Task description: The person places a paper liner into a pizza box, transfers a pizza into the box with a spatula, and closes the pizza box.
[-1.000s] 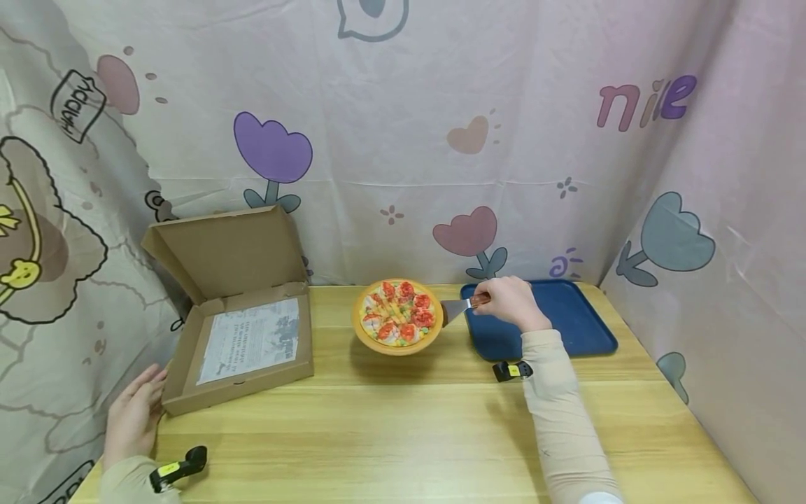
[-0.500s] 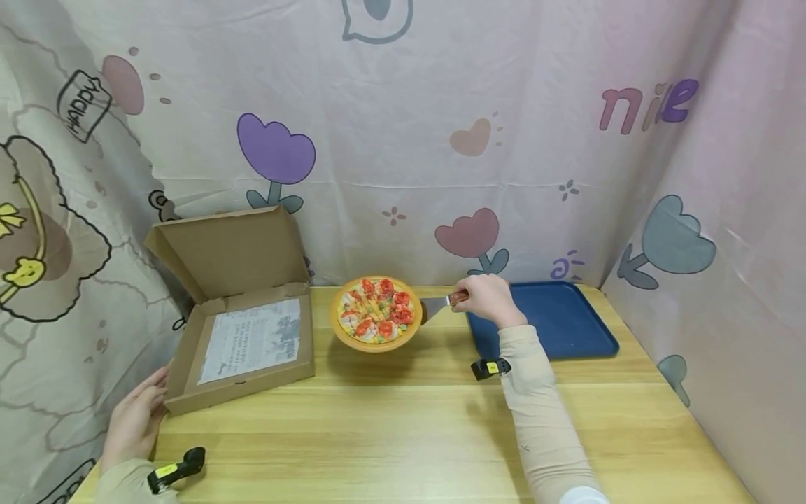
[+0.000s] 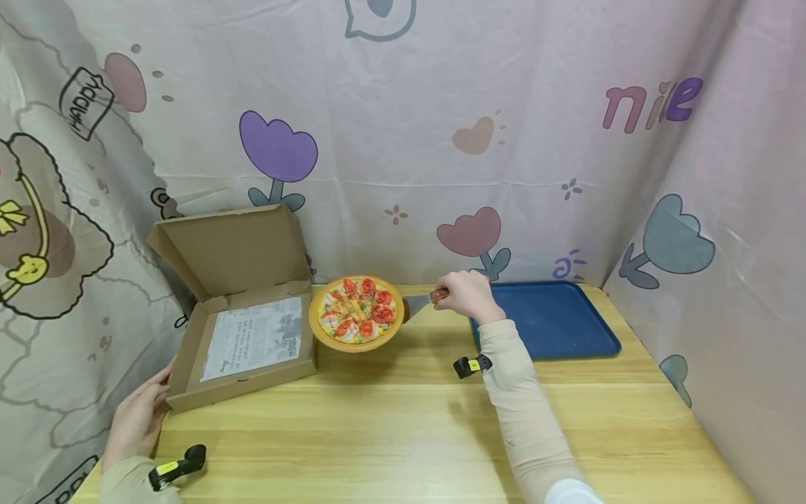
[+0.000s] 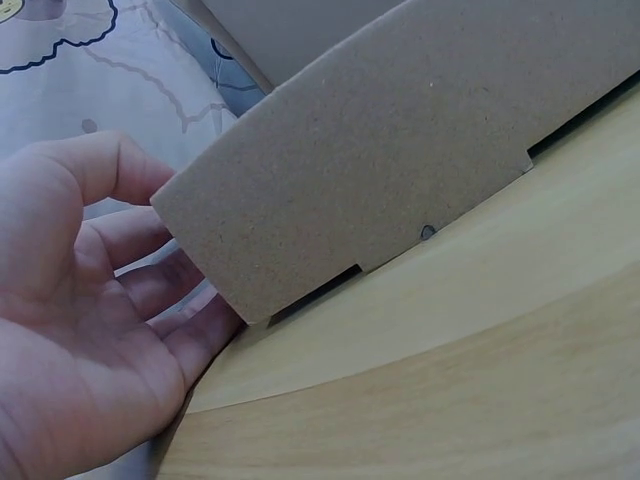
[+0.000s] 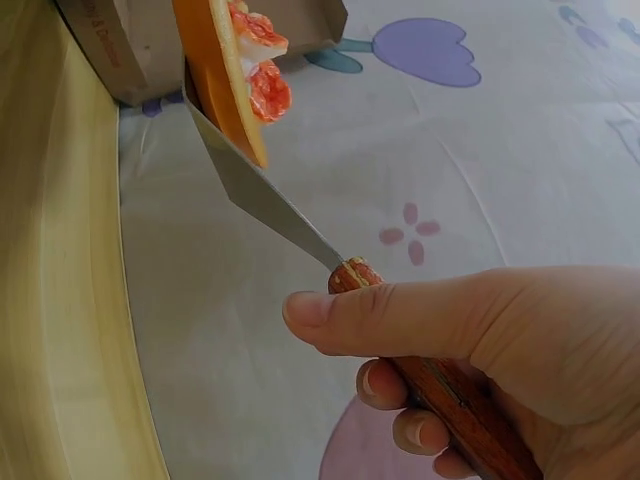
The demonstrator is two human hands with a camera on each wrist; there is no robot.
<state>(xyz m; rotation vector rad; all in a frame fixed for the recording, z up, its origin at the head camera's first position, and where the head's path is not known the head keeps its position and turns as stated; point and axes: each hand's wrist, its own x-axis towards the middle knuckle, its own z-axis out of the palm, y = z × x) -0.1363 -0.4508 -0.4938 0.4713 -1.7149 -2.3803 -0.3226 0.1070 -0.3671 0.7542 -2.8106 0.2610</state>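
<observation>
My right hand (image 3: 469, 295) grips the reddish-brown wooden handle of a metal spatula (image 5: 265, 205). On its blade lies a small toy-like pizza (image 3: 356, 312) with red and white toppings and a yellow-orange crust. The pizza is held above the table, its left rim overlapping the box's right side in the head view. An open cardboard pizza box (image 3: 242, 383), lid raised at the back, stands at the left with a printed sheet inside. At the box's left front corner, my left hand (image 3: 133, 425) touches the side wall with loosely bent fingers (image 4: 140, 235).
A dark blue tray (image 3: 554, 322) lies at the back right of the wooden table (image 3: 378, 434), partly behind my right forearm. A patterned curtain (image 3: 378, 140) hangs along the back and both sides.
My right hand has moved left, bringing the spatula and pizza from mid-table up to the box's right edge. My left hand stays at the box's corner.
</observation>
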